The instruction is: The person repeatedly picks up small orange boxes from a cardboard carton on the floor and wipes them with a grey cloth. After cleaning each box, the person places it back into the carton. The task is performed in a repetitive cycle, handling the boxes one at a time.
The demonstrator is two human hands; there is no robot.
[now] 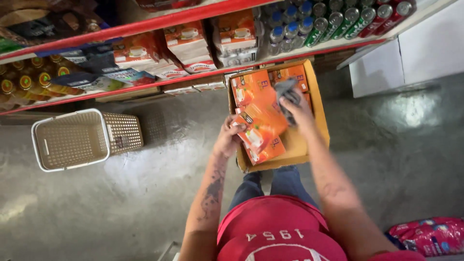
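Gripping one orange packet (256,133) in left hand (228,138), right hand (298,110) clutching one grey cloth (286,92), one cardboard box (316,104).

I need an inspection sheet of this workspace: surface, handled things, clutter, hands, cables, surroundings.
Surface: grey concrete floor, glossy.
Handled things: orange packets in an open cardboard box.
Clutter: empty beige basket on the floor; pink bag at lower right.
Hands: left hand grips an orange packet; right hand holds a grey cloth.
Cables: nothing seen.
Surroundings: red-edged shelves with cartons, bottles, cans.
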